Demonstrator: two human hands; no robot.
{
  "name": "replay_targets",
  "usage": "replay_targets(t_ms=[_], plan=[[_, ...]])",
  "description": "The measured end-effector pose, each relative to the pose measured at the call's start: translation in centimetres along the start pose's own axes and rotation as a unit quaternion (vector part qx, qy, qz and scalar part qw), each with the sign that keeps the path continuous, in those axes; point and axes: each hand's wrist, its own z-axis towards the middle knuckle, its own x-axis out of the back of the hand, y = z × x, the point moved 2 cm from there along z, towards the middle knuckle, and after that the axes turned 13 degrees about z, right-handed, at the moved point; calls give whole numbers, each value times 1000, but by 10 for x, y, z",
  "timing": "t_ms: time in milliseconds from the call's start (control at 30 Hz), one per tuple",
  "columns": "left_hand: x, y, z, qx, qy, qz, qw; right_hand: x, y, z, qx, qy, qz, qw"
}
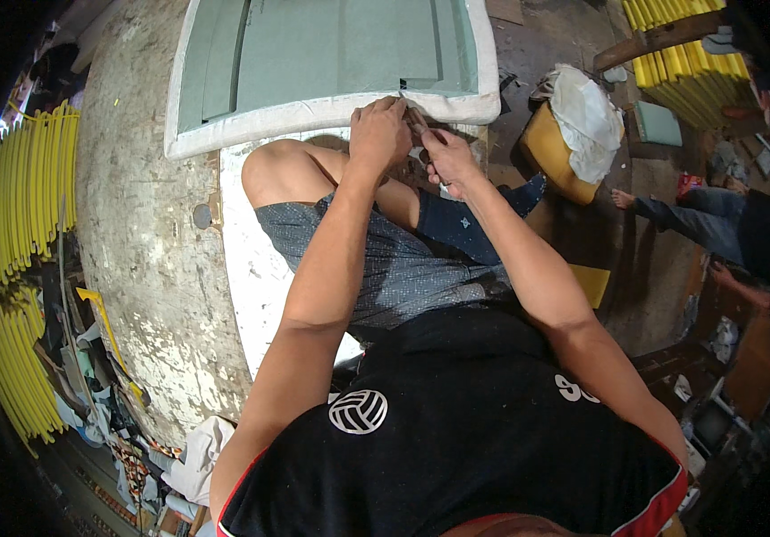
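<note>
Panel (336,49) against left grip (379,132), beyond right grip (453,161)

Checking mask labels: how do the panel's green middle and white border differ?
The green middle is broad; the white border, a narrow band along its visible edges.
The green middle has straight-edged strips; the white border looks clothlike and slightly wrinkled.
Both belong to one panel.

Free room leftward over worn board (148,233), beyond obstacles: knee (270,168) and padded frame (291,118).
</note>
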Motion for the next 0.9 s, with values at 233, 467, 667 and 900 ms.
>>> replay_targets(t_ms=[233, 467, 667, 900], plan=[[-4, -3, -2, -1, 0, 2, 1000, -11, 4, 10, 137, 76, -205, 966], [2, -7, -2, -23, -41, 18, 999, -13, 21, 14, 72, 40, -46, 995], [-1, -8, 0, -36, -47, 2, 998, -2, 29, 26, 21, 5, 83, 996], [-4, -8, -2, -22, -42, -25, 999, -17, -3, -8, 2, 11, 136, 991]])
